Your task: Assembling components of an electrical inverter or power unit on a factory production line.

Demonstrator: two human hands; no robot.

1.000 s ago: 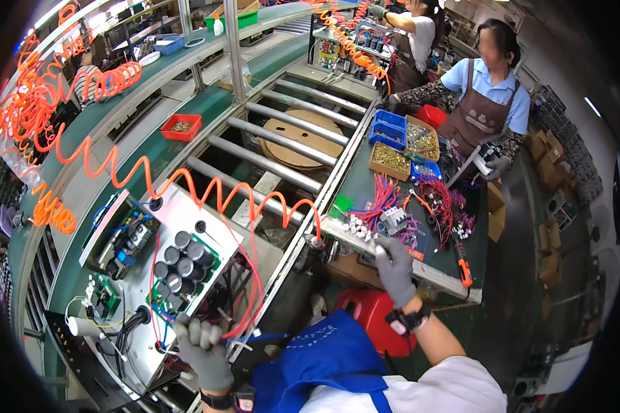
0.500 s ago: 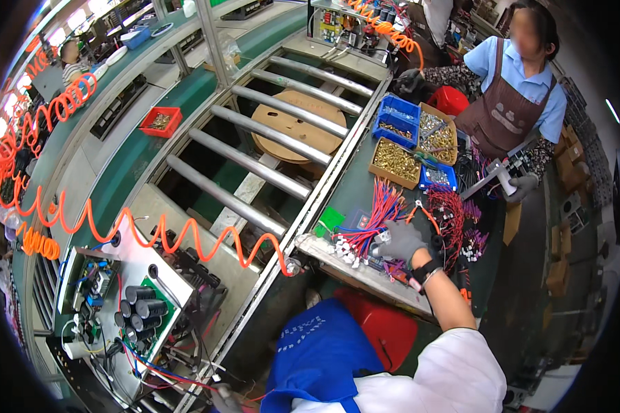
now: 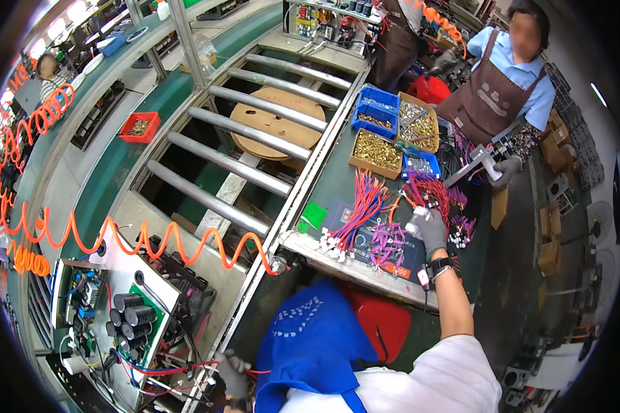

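Observation:
My right hand [image 3: 430,233], in a grey glove, is at the bench with its fingers closed around white connectors [image 3: 413,224] beside the heap of red wires [image 3: 427,189]. Just left of it lie a purple wire bundle [image 3: 387,244] and a bundle of red and blue wires [image 3: 365,203] with white plugs. Low in the picture, my gloved left hand [image 3: 234,370] is closed on a red wire [image 3: 258,372], which runs toward the open electronic unit [image 3: 148,292] with black capacitors and a green board. The left fingertips are partly hidden.
Boxes of brass fasteners [image 3: 377,151] and blue bins [image 3: 377,110] stand behind the wires. A co-worker in a brown apron [image 3: 486,96] holds a metal part [image 3: 472,167] across the bench. An orange coiled hose [image 3: 165,242] hangs above the unit. Rollers [image 3: 220,175] and a red stool [image 3: 379,320] are near.
My right hand has moved from the red and blue bundle rightward to the red wires, uncovering the purple bundle. My left hand has come further into view. The whole view has shifted slightly.

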